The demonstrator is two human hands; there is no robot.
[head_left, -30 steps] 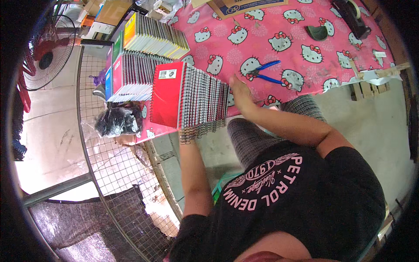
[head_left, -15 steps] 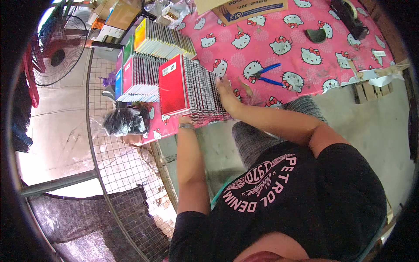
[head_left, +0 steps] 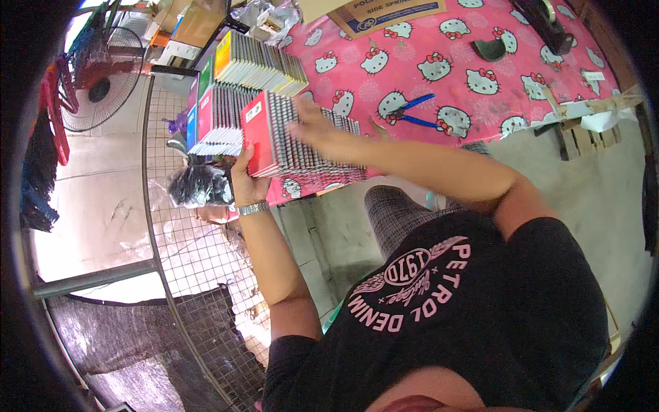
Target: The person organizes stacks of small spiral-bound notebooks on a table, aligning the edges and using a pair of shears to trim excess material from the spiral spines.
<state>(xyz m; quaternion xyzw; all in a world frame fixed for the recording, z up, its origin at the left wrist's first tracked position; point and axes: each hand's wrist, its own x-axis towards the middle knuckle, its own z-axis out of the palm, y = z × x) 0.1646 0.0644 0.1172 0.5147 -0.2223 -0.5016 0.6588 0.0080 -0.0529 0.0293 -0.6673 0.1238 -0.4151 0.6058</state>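
A row of red spiral notebooks (head_left: 263, 141) stands packed together at the table's near edge, dark wire coils facing up and a red cover at the left end. My left hand (head_left: 248, 177) grips the near left corner of this row, its thumb up against the red cover and its other fingers partly hidden. Over the coils is my right hand (head_left: 317, 129), slightly blurred, with fingers spread; whether it touches the wires I cannot tell. Just behind stand a block of pink- and blue-covered notebooks (head_left: 223, 118) and a yellow-covered block (head_left: 259, 63).
Blue-handled pliers (head_left: 415, 112) lie on the pink patterned tablecloth (head_left: 357, 82). A cardboard box (head_left: 391, 15) and a black tape dispenser (head_left: 546, 27) stand farther back. Left of the table are a black plastic bag (head_left: 199, 185), wire mesh (head_left: 182, 240) and a fan (head_left: 103, 89).
My left hand has moved from beneath the row's near edge to its left cover. My right hand has left the right end and come leftward over the coils. The notebooks now lean and fan rightward.
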